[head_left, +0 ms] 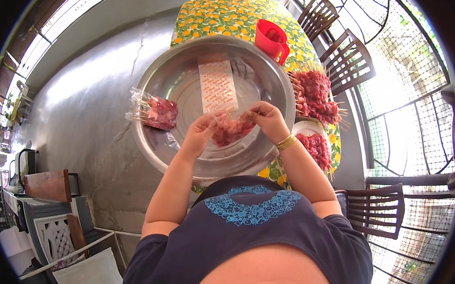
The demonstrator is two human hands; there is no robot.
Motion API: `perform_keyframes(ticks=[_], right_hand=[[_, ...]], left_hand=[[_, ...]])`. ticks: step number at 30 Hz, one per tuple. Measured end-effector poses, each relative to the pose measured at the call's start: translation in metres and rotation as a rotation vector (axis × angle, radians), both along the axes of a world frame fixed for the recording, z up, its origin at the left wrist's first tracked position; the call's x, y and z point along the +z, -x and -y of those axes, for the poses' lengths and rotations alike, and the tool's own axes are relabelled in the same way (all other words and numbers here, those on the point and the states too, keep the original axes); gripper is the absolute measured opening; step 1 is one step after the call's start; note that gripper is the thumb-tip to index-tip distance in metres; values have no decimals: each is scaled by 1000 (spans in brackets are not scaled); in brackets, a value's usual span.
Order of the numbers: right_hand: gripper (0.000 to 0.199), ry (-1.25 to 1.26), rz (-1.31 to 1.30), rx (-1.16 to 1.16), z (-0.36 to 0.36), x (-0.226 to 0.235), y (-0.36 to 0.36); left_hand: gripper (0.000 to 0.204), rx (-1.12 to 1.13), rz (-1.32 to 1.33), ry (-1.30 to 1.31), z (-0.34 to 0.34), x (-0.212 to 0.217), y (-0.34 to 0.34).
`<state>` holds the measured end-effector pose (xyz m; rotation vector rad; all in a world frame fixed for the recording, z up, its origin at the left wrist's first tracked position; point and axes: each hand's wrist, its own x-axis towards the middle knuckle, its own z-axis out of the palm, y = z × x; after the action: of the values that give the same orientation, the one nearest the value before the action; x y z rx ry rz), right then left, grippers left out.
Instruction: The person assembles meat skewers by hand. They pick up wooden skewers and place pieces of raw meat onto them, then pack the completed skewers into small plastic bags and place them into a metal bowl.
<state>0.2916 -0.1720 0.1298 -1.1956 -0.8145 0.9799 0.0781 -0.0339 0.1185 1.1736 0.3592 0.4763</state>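
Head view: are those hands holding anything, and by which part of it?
Yes, a clear plastic bag of red meat: the left hand pinches its upper left edge, the right hand its upper right.

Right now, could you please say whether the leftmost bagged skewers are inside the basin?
Partly in: the bagged skewers lie with their meat inside the metal basin, stick ends over its left rim.

Floor (81, 108): smooth grey, cracked, glossy with glare. Grey wall (128, 13) beyond. Fruit-print tablecloth (205, 17) covers worktop; dark slatted chairs (377, 209) at right. Bright daylight through black window grille (415, 100), right.
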Motion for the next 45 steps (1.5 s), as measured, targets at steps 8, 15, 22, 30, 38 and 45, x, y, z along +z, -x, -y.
perform_keyframes(ticks=[8, 15, 22, 30, 38, 45], right_hand=[[9, 97, 164, 9, 32, -36, 13], [14, 95, 259, 95, 70, -21, 30], [22, 74, 661, 126, 103, 14, 32], [22, 53, 850, -78, 153, 2, 9], [31, 1359, 866, -388, 293, -31, -72], [26, 1085, 1019, -483, 283, -53, -38]], left_hand=[[20, 157, -194, -424, 36, -7, 19], [17, -54, -316, -490, 57, 11, 47], [29, -221, -453, -941, 88, 51, 36], [19, -231, -462, -1053, 102, 55, 21], [13, 34, -609, -964, 122, 44, 8], [11, 224, -581, -1166, 148, 28, -8]])
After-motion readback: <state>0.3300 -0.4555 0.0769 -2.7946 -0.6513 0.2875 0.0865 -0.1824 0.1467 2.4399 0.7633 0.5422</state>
